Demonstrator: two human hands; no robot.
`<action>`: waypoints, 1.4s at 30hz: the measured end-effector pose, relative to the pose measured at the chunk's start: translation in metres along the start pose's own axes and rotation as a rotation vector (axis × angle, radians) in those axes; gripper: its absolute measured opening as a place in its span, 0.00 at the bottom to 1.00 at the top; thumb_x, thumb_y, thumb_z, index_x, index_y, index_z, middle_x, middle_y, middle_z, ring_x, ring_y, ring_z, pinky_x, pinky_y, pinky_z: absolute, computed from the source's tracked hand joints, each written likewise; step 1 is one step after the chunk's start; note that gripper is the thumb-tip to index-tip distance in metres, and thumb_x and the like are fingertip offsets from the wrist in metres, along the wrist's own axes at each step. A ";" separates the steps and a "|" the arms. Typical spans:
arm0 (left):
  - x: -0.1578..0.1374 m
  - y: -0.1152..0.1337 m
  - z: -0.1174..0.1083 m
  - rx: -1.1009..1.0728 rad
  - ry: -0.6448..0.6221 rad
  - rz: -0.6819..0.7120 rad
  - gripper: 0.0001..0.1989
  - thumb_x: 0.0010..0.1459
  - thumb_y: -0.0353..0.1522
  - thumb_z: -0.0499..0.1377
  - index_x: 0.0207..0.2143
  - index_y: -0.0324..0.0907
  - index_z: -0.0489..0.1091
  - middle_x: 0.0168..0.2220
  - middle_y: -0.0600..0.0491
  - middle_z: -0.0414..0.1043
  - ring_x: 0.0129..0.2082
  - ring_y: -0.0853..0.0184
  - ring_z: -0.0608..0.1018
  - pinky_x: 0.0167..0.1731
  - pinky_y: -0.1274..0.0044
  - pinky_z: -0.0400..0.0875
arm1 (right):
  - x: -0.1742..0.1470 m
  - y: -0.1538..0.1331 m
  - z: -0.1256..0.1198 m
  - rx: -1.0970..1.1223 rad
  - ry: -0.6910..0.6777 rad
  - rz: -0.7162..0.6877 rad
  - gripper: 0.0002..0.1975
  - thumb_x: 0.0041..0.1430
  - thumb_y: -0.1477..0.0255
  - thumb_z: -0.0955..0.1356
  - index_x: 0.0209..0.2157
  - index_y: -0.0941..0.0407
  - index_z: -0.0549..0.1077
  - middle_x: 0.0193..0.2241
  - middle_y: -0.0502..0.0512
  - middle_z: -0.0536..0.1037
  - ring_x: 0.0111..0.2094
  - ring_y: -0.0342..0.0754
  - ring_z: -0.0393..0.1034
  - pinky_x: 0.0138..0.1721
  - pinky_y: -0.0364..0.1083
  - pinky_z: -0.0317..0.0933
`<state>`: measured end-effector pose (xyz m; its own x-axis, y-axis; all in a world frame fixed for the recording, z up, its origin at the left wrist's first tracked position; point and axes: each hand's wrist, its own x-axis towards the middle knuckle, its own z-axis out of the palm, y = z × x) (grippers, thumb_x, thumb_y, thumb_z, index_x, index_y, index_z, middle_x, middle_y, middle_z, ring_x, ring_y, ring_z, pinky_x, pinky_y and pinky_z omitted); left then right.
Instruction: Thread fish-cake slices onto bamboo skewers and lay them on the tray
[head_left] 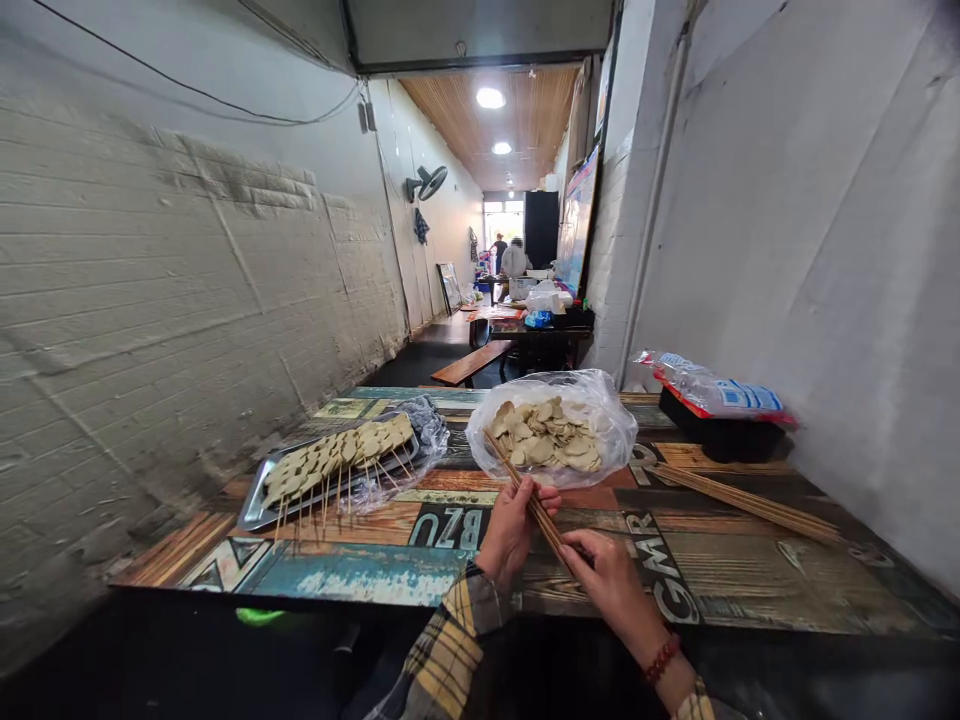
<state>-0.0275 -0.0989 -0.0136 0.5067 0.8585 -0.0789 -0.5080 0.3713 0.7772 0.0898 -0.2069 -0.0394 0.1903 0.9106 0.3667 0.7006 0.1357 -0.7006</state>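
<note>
My left hand is closed around the middle of a thin bundle of wooden skewers, which slants up and to the left. Lower down, the fingers of my right hand grip the near end of the same bundle. The far tips reach over the edge of a clear plastic bag, opened out and holding a heap of pale, flat, round slices. To the left, a metal tray bears rows of similar slices threaded on skewers, their sticks pointing toward me.
More loose skewers lie on the right of the patterned table. Behind them stands a black container with plastic packaging on top. Crumpled plastic sits beside the tray. Walls flank both sides; people and a bench are farther back.
</note>
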 end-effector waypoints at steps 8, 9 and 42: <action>-0.030 -0.021 0.014 0.008 -0.070 -0.057 0.19 0.47 0.42 0.68 0.34 0.39 0.68 0.36 0.44 0.78 0.33 0.63 0.80 0.35 0.75 0.72 | 0.004 -0.004 0.006 0.069 0.151 0.073 0.18 0.63 0.61 0.62 0.27 0.56 0.77 0.26 0.56 0.80 0.28 0.51 0.73 0.30 0.45 0.63; -0.032 -0.022 0.014 0.010 -0.061 -0.057 0.20 0.46 0.42 0.68 0.34 0.39 0.68 0.36 0.44 0.79 0.34 0.63 0.80 0.35 0.75 0.72 | 0.004 -0.005 0.006 0.072 0.148 0.072 0.18 0.63 0.61 0.62 0.28 0.56 0.77 0.26 0.56 0.80 0.28 0.51 0.73 0.30 0.45 0.63; -0.024 -0.026 0.020 -0.032 -0.010 -0.082 0.13 0.53 0.38 0.63 0.32 0.38 0.66 0.34 0.43 0.78 0.30 0.63 0.80 0.33 0.72 0.75 | -0.015 -0.006 -0.016 -0.139 0.100 -0.053 0.15 0.62 0.67 0.60 0.24 0.53 0.69 0.23 0.52 0.74 0.26 0.48 0.69 0.30 0.45 0.58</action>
<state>-0.0130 -0.1364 -0.0194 0.5547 0.8210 -0.1350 -0.4861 0.4515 0.7482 0.0935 -0.2273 -0.0306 0.2130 0.8594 0.4647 0.7983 0.1212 -0.5900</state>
